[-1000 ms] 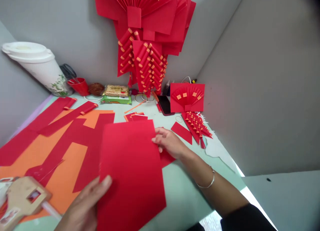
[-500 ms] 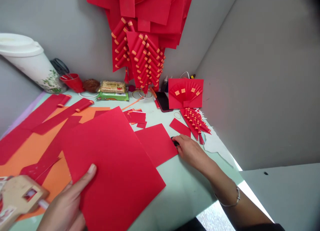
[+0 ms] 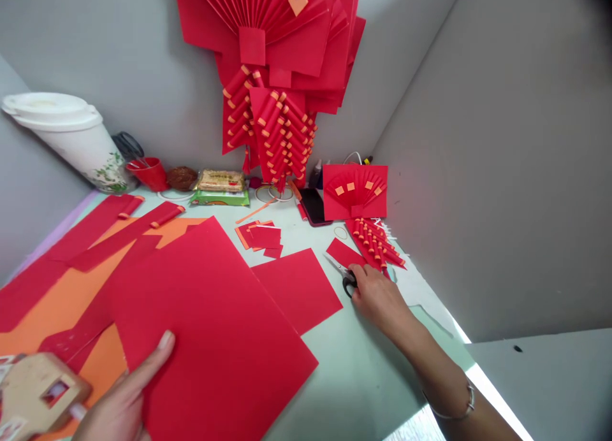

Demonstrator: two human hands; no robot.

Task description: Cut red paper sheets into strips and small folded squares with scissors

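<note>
My left hand (image 3: 129, 390) grips a large red sheet (image 3: 210, 332) by its lower left edge, thumb on top and fingers beneath. Over on the right, my right hand (image 3: 375, 291) has its fingers closed on the black handles of a pair of scissors (image 3: 350, 281), whose blades point up and left over a small red strip (image 3: 342, 252). A smaller red sheet (image 3: 306, 291) lies flat between the hands, partly under the large one. Small red and orange squares (image 3: 262, 237) lie behind it.
A glue gun (image 3: 43, 390) lies at the lower left, near orange paper (image 3: 57, 301) and red strips. Along the wall stand a white cup (image 3: 71, 138), red cup (image 3: 148, 173), snack packs (image 3: 220, 186), phone (image 3: 313, 206) and fan card (image 3: 355, 192). Red paper firecrackers (image 3: 282, 135) hang behind.
My right hand has moved slightly right, off the edge of the smaller red sheet, and the scissors now show beside it. The camera view has tilted up a little.
</note>
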